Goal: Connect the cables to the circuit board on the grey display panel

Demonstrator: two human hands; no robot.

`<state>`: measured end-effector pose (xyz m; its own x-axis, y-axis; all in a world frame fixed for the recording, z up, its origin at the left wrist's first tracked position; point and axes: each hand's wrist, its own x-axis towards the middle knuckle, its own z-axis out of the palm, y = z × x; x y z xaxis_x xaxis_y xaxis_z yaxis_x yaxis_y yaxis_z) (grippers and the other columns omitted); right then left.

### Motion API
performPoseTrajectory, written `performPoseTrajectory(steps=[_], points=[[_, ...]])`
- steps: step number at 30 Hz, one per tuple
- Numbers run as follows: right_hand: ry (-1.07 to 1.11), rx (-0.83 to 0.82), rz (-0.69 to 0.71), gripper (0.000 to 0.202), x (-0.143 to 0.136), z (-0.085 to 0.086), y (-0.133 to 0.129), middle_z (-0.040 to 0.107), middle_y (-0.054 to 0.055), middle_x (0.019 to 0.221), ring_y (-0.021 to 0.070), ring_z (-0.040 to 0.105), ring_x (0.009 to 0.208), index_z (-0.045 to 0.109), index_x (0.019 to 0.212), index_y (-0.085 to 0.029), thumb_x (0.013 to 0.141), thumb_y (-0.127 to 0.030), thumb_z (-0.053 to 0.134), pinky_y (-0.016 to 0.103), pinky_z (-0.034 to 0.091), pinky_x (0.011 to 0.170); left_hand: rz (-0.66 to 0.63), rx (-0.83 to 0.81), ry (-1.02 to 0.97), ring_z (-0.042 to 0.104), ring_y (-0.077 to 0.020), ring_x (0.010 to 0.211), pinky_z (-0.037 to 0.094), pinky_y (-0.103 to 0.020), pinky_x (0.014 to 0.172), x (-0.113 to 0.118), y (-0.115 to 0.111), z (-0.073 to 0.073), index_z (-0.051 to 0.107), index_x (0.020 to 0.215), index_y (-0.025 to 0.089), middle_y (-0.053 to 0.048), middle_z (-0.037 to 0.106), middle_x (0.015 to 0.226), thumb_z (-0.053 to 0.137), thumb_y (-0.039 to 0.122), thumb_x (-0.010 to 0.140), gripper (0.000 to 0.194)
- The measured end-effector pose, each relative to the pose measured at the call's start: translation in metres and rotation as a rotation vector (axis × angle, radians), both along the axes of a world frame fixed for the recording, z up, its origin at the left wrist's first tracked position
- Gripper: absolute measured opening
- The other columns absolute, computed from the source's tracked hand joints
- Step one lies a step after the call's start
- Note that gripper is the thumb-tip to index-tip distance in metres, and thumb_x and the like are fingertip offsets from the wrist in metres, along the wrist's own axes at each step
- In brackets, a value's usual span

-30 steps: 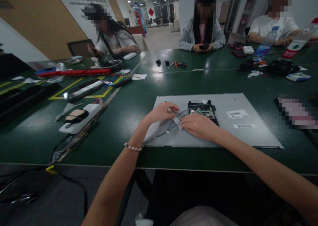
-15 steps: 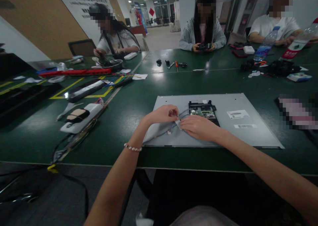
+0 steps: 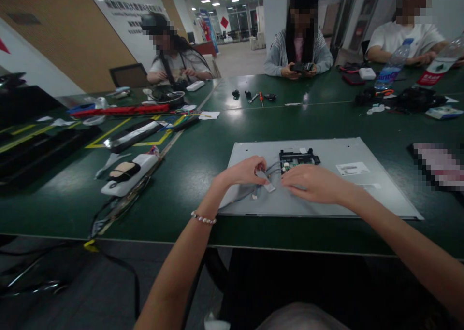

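A flat grey metal panel (image 3: 384,199) lies on the green table. Near its middle sits a black bracket (image 3: 297,157) with a green circuit board (image 3: 289,165), partly covered by my right hand (image 3: 313,181). My right hand is just over the board's near edge, palm down, fingers close together; what they hold, if anything, is hidden. Left of it, my left hand (image 3: 248,170) is closed on a strip of grey tape (image 3: 267,182) beside the grey cables (image 3: 237,197). These cables run from the board toward the panel's front left edge.
Left on the table (image 3: 195,175) are a white device (image 3: 130,175) with wires and a long black bar (image 3: 134,136). Small tools (image 3: 261,99) lie beyond the panel. Bottles (image 3: 393,66) and a phone-like object (image 3: 440,165) are at the right. Three people sit opposite.
My right hand has moved right, away from my left hand and over the board. More of the grey tape strip shows below my left fingers. The view has shifted slightly.
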<state>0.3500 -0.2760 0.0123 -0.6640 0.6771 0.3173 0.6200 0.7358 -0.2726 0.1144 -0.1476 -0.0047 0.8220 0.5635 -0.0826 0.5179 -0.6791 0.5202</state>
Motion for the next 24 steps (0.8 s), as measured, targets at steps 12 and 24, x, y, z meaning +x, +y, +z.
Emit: performPoseTrajectory(steps=[12, 24], points=[[0.07, -0.126, -0.799, 0.058, 0.131, -0.061, -0.119, 0.052, 0.01, 0.145, 0.0317, 0.052, 0.13, 0.044, 0.146, -0.023, 0.095, -0.049, 0.039, 0.051, 0.043, 0.108, 0.295, 0.346, 0.18, 0.057, -0.0276, 0.096, 0.045, -0.037, 0.081, 0.016, -0.072, 0.021, 0.051, 0.098, 0.016, -0.011, 0.06, 0.1, 0.067, 0.027, 0.077, 0.029], [0.003, -0.043, -0.822, 0.056, 0.154, -0.098, -0.136, 0.046, 0.012, 0.149, 0.0321, 0.037, 0.141, 0.045, 0.144, -0.02, 0.096, -0.048, 0.036, 0.055, 0.032, 0.115, 0.603, 0.635, -0.175, 0.043, -0.0326, 0.131, 0.038, -0.051, 0.108, 0.014, -0.155, 0.003, 0.053, 0.1, 0.022, -0.013, 0.056, 0.126, 0.058, 0.018, 0.087, 0.015]])
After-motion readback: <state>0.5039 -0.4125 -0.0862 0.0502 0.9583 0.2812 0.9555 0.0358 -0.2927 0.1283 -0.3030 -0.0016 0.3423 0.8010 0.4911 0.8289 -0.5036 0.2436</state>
